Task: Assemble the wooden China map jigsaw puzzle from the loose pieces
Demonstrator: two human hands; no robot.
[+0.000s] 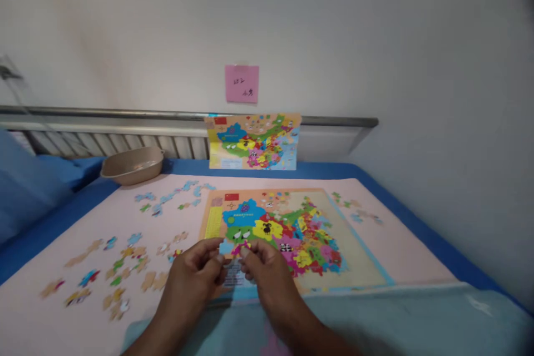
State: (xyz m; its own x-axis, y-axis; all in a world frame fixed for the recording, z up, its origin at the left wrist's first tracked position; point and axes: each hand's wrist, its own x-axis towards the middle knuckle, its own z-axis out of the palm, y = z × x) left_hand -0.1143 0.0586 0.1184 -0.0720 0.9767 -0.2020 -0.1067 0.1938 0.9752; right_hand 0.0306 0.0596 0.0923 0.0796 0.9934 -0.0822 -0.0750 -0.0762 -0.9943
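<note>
Over the lower left part of the puzzle board [359, 267], my left hand [200, 267] pinches a light blue jigsaw piece [226, 247]. Close beside it my right hand [265, 267] has its thumb and fingers closed on a magenta and yellow jigsaw piece [239, 248]. The two pieces are side by side; whether they are joined I cannot tell. On the board a colourful map with animal pictures is partly filled in, and its right side shows bare backing. My hands hide the board's lower left area.
Loose jigsaw pieces [127, 256] lie scattered on the left, with a few more [354, 208] right of the board. A beige basin [133, 166] stands at the far left. Behind, a printed map sheet [254, 142] hangs from a metal rail [337, 122], below a pink note [242, 84].
</note>
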